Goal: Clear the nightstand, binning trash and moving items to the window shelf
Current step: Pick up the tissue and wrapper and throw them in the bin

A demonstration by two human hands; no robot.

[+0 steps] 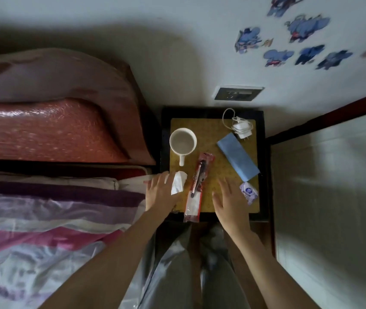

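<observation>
While our left hand (159, 192) and right hand (231, 201) hover spread, a careless sweep could tip the white ceramic mug (183, 141) near the crumpled white tissue (178, 182).

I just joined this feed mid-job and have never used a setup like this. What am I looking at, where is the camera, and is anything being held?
There is no machine here: a person works with bare hands, and the single picture comes from a camera worn on their head, looking down.

The dark nightstand with a yellow mat stands between a bed and the wall. On it lie a white mug, a crumpled white tissue, a long red toothbrush packet overhanging the near edge, a folded blue cloth, a white charger with its cable, and a small purple-white wrapper.

The left hand is by the tissue with fingers straight; whether it touches it I cannot tell. The right hand is spread flat over the mat. Neither hand holds anything.
</observation>
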